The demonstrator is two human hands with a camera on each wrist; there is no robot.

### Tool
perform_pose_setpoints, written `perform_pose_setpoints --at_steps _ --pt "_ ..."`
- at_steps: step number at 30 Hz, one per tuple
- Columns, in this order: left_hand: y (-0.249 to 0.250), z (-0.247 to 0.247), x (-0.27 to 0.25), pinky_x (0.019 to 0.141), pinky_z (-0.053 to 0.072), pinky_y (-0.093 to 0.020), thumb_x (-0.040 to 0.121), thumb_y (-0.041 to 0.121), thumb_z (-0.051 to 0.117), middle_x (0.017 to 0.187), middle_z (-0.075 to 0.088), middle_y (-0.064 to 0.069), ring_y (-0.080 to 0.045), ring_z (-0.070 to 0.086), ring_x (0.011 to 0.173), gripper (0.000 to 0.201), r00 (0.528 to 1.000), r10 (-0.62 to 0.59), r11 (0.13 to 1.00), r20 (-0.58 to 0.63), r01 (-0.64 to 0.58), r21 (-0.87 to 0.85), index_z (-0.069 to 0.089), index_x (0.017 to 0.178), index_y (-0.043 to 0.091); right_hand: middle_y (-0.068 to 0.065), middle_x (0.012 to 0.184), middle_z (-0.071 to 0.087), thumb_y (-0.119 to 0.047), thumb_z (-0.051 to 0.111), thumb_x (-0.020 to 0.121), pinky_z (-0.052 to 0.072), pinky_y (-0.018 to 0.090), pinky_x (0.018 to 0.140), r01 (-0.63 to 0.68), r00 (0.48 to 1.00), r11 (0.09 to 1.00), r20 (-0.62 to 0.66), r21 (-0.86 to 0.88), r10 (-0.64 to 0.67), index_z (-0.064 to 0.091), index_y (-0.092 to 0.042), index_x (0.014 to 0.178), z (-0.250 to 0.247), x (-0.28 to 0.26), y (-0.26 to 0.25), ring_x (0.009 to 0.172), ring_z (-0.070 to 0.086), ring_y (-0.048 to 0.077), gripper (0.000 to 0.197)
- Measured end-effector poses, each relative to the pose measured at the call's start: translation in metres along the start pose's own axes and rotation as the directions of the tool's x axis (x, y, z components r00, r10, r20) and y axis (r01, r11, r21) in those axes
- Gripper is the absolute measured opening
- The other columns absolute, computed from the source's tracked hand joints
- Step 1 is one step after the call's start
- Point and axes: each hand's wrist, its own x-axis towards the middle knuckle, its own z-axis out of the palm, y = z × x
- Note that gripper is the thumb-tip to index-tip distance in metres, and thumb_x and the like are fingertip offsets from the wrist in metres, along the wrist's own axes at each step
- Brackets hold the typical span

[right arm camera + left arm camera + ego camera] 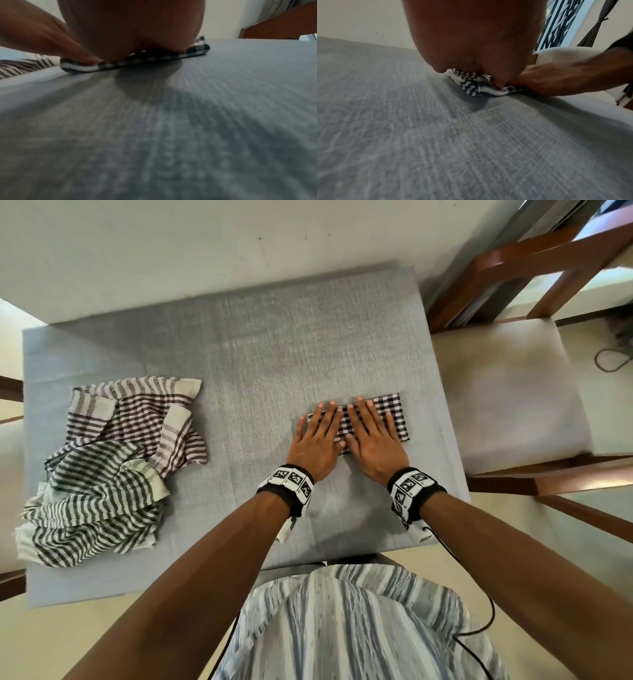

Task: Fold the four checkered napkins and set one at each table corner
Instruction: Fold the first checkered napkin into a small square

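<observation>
A black-and-white checkered napkin [394,412], folded into a narrow strip, lies on the grey tablecloth [239,364] right of centre. Both hands press flat on it with straight fingers. My left hand [320,433] covers its left end and my right hand [371,433] covers its middle. The left wrist view shows the napkin's folded edge [474,86] under my palm, with the right hand [556,79] beside it. From the right wrist, the napkin strip [199,47] shows flattened under my right palm [132,29], with a left-hand finger [51,40] on its end. A heap of unfolded striped and checkered napkins [113,467] lies at the table's left.
A wooden chair [507,392] with a pale cushion stands against the table's right edge. A white wall [205,241] runs behind the table. A black cable [479,611] trails from my right wrist band over the near edge.
</observation>
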Motion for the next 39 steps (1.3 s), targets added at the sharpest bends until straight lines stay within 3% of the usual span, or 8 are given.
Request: perform_pose_setpoints --at_steps 5,9,14,18,23,27,34,39 --pt "-0.007 0.002 -0.001 0.122 -0.004 -0.050 0.097 0.056 0.004 0.165 -0.003 0.005 -0.015 -0.005 0.152 0.069 1.000 -0.007 0.998 -0.010 0.008 0.067 0.003 0.157 0.023 -0.001 0.166 -0.007 -0.055 0.019 0.102 -0.001 0.047 0.123 0.042 0.999 0.996 0.007 -0.076 -0.041 0.001 -0.023 0.158 0.000 0.001 0.011 0.152 -0.009 0.015 0.068" --pt "-0.012 0.003 -0.001 0.120 0.002 -0.056 0.097 0.062 0.009 0.165 0.002 0.007 -0.013 0.000 0.152 0.071 1.000 0.004 0.997 -0.010 -0.003 0.071 0.007 0.157 0.026 -0.001 0.166 -0.008 -0.058 0.023 0.102 0.000 0.045 0.124 0.023 1.000 0.998 0.010 -0.063 -0.023 -0.002 -0.022 0.158 0.000 0.001 0.020 0.152 -0.009 0.014 0.072" --pt "-0.013 0.003 0.000 0.120 -0.001 -0.057 0.097 0.063 0.011 0.165 -0.006 0.008 -0.013 -0.007 0.152 0.071 1.000 0.012 0.997 0.008 -0.012 0.074 0.000 0.157 0.027 -0.001 0.166 -0.012 -0.053 0.023 0.103 -0.005 0.046 0.123 -0.130 0.991 0.991 0.000 0.021 0.130 -0.006 -0.019 0.158 -0.004 -0.002 0.032 0.151 -0.013 0.013 0.070" --pt "-0.014 0.002 0.001 0.120 -0.002 -0.057 0.095 0.063 0.011 0.165 -0.006 0.007 -0.014 -0.007 0.152 0.073 1.000 0.021 0.998 0.013 -0.022 0.063 -0.002 0.157 0.026 0.005 0.165 -0.011 -0.052 0.020 0.103 -0.009 0.047 0.122 -0.273 0.959 0.962 -0.074 0.016 0.273 -0.005 -0.014 0.157 -0.009 -0.005 0.032 0.152 -0.011 0.018 0.070" --pt "-0.014 0.002 0.003 0.119 -0.002 -0.058 0.099 0.061 0.018 0.165 -0.008 0.007 -0.015 -0.009 0.152 0.071 0.999 0.027 0.998 0.042 -0.029 0.050 -0.004 0.156 0.026 0.002 0.165 -0.013 -0.042 0.019 0.106 -0.003 0.045 0.124 0.030 1.000 1.000 -0.003 0.003 -0.030 -0.005 -0.015 0.158 -0.004 0.008 0.001 0.152 -0.013 0.015 0.063" --pt "-0.016 0.002 0.003 0.119 0.000 -0.058 0.095 0.065 0.015 0.165 -0.004 0.009 -0.015 -0.004 0.152 0.074 0.999 0.035 0.999 0.024 -0.035 0.019 0.000 0.157 0.027 -0.001 0.166 -0.006 -0.045 0.015 0.104 -0.005 0.041 0.123 0.031 0.999 0.999 0.028 -0.034 -0.030 -0.001 -0.018 0.158 0.002 0.006 0.008 0.152 -0.009 0.012 0.063" --pt "-0.017 0.002 0.005 0.120 -0.003 -0.057 0.094 0.067 0.013 0.165 -0.004 0.010 -0.014 -0.005 0.152 0.075 0.999 0.036 0.999 0.029 -0.036 -0.003 -0.001 0.157 0.028 -0.005 0.165 -0.016 -0.053 0.015 0.103 -0.007 0.044 0.123 -0.174 0.984 0.982 0.035 0.075 0.172 -0.012 -0.026 0.156 -0.016 -0.002 0.053 0.150 -0.016 0.009 0.065" --pt "-0.015 -0.002 0.005 0.119 -0.006 -0.057 0.097 0.064 0.018 0.164 -0.011 0.011 -0.014 -0.012 0.151 0.073 0.997 0.030 0.999 0.075 -0.027 -0.033 -0.009 0.156 0.029 0.002 0.165 -0.015 -0.058 0.011 0.101 -0.006 0.048 0.123 -0.304 0.951 0.949 -0.027 0.087 0.307 -0.011 -0.019 0.157 -0.025 -0.009 0.069 0.151 -0.014 0.016 0.071"
